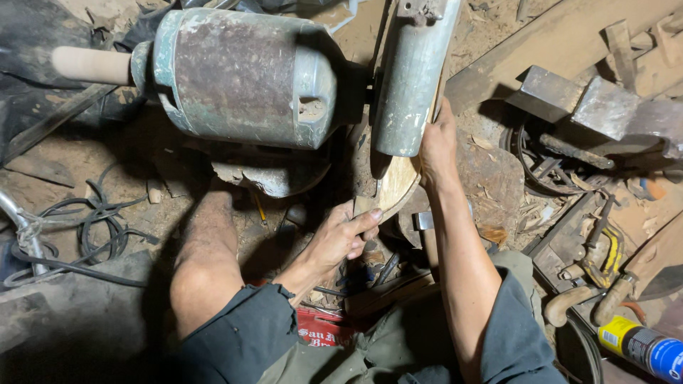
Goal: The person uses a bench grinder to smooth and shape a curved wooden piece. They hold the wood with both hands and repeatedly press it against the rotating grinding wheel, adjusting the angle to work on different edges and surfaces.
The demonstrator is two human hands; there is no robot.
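So the person's sitting low on the dirt floor (85, 160), right up against an old bench grinder (242, 75) with a worn greenish motor housing and a grey wheel guard (411, 78). There's a curved wooden piece (395, 183) pressed up under the guard. The left hand (341, 238) is curled around its lower end, thumb laid on top, fingers wrapped tight. The right hand (437, 146) is higher up, fingers closed against the upper edge of the wood beside the guard. Off to the right there's a pile of tools with wooden handles (594, 299) and a spray can (644, 346), black cable (92, 227) on the left
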